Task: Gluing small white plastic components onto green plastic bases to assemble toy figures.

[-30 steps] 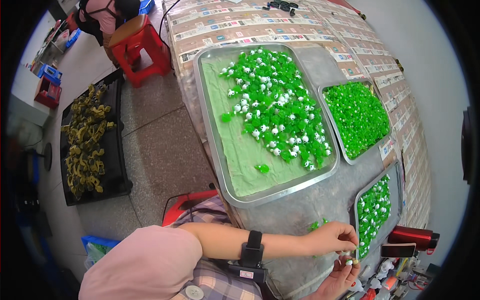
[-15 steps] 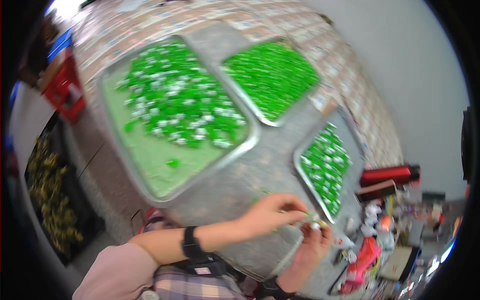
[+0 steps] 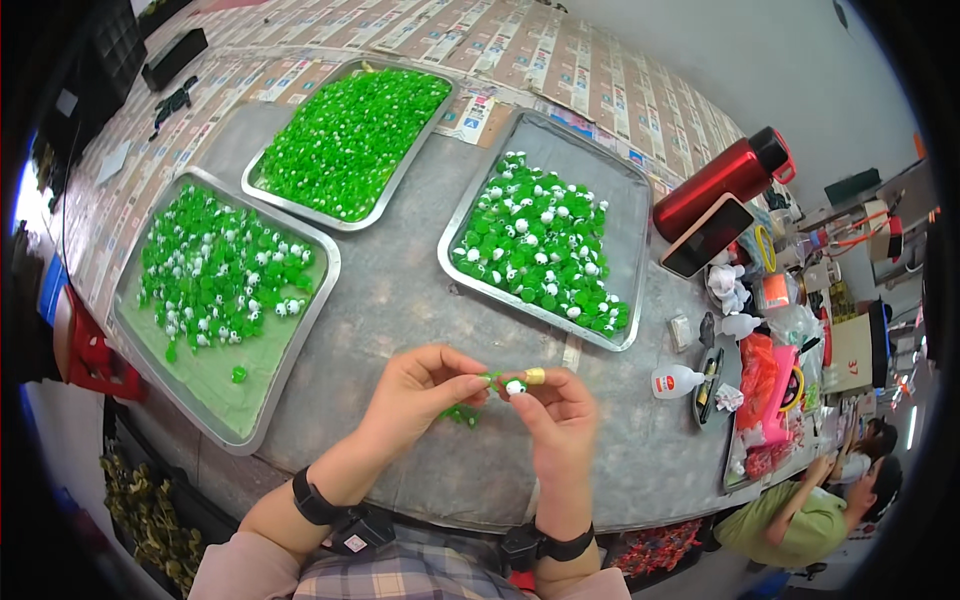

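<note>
My left hand (image 3: 415, 395) pinches a small green plastic piece (image 3: 491, 378) between thumb and forefinger. Close beside it, my right hand (image 3: 562, 415) grips a small green piece with a white, dark-dotted ball (image 3: 515, 387), and a yellow band wraps that forefinger. Whether the two pieces touch is hard to make out. A few loose green pieces (image 3: 460, 415) show on the grey tabletop just under my left fingers. Metal trays surround the work: the left tray (image 3: 330, 262) and right tray (image 3: 628, 200) hold green-and-white pieces, the far tray (image 3: 378, 212) mostly green ones.
A red flask (image 3: 715, 185) and a phone (image 3: 706, 236) lie right of the right tray. Nearer are a white squeeze bottle (image 3: 677, 381), a small dark dish (image 3: 708, 385) and a pink basket (image 3: 768, 400). Another person (image 3: 790, 525) is at the lower right.
My view has swung to the right, so the trays appear farther left and the picture is sharper. Both hands stay close together, still holding the small pieces.
</note>
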{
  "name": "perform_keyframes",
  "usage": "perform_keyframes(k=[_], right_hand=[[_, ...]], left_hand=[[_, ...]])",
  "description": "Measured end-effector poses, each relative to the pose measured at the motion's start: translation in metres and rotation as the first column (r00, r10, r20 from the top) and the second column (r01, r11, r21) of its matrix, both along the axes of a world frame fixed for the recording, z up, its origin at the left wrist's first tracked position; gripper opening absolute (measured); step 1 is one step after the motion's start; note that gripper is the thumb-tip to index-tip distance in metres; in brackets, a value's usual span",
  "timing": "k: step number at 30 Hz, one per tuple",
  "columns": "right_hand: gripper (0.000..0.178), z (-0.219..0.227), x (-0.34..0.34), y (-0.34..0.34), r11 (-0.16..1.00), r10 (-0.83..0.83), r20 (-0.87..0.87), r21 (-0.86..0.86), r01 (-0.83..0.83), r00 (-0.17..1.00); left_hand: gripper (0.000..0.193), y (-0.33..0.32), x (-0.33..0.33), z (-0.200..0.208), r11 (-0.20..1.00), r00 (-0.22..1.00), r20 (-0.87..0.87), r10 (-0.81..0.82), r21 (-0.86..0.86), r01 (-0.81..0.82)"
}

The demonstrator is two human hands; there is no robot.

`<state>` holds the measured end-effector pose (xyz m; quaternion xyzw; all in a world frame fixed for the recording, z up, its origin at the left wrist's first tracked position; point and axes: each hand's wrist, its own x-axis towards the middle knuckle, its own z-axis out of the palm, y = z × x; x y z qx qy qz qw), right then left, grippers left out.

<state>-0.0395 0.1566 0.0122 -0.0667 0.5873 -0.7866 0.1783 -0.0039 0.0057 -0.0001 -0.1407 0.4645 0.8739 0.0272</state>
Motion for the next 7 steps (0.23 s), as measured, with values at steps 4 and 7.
perform_keyframes(k=[4,7], right_hand=[[0.020,0.0014,0.0010,-0.0025,1.000,-0.005,-0.006,-0.003,0.005,1.000],[0.024,-0.0027,0.0001,0.0012,1.000,0.018,-0.016,0.023,-0.018,1.000]], left_hand=[[0.010,0.0015,0.0003,-0.0008,1.000,1.000,-0.004,-0.009,-0.025,0.009],[0.012,0.0009,0.0008,-0.0036,0.999,0.999,-0.013,-0.040,-0.037,0.039]])
